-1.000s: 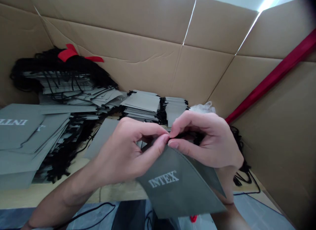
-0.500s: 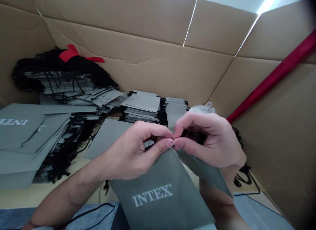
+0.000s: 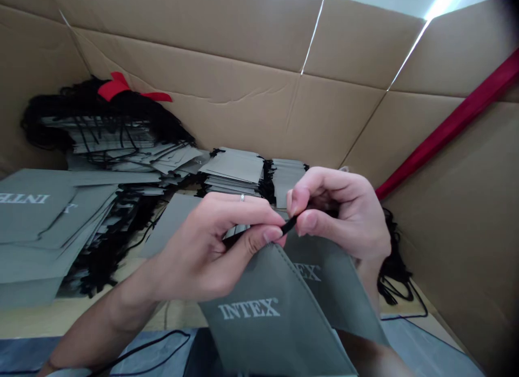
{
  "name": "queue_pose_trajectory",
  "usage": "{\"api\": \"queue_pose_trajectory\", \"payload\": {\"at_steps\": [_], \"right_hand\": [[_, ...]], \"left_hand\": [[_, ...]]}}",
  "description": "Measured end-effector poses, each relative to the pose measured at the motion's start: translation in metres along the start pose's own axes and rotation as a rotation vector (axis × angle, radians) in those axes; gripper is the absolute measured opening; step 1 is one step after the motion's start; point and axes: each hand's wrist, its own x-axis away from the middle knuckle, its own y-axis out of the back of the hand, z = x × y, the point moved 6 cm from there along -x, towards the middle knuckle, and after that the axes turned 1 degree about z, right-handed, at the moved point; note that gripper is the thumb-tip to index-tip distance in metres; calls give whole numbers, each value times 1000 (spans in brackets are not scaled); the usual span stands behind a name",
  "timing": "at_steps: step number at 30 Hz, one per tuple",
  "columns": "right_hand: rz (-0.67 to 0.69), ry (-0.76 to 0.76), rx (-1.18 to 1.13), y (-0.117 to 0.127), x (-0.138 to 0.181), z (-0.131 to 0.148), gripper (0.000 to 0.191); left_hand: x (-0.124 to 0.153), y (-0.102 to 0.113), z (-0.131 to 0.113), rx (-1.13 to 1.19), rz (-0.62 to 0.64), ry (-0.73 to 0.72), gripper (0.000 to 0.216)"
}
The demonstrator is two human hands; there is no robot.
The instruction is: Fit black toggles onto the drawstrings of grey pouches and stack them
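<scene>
My left hand pinches the top edge of a grey fabric pouch printed INTEX, thumb and fingers closed on it. Just to its right, my right hand pinches a thin black drawstring that runs out of the pouch's top. A second grey INTEX pouch hangs behind the first, under my right hand. Both hands are raised in front of me, nearly touching.
Stacks of grey pouches with black cords lie along the cardboard wall. A bigger heap spreads at the left, with a black cord bundle tied by a red ribbon. A red bar slants at right. Loose black cords lie at right.
My right hand has lifted and drawn the black drawstring out from the pouch top. The front pouch swung lower and more to the middle, exposing the second pouch's lettering.
</scene>
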Motion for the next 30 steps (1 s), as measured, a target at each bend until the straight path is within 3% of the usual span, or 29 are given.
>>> {"api": "queue_pose_trajectory", "payload": {"at_steps": [5,12,16,23,30], "right_hand": [[-121,21,110,13,4,12,30],[-247,133,327,4,1,17,24],[-242,178,435,-5,2,15,25],[-236,198,498,-14,-3,14,24],[-323,266,566,-12,-4,8,27]], "left_hand": [[-3,3,1,-116,-51,18,20],[0,0,2,-218,-56,54,17],[2,-7,8,-319,-20,50,10],[4,-18,9,-566,-32,-86,12],[1,-23,11,-684,-63,-131,23]]}}
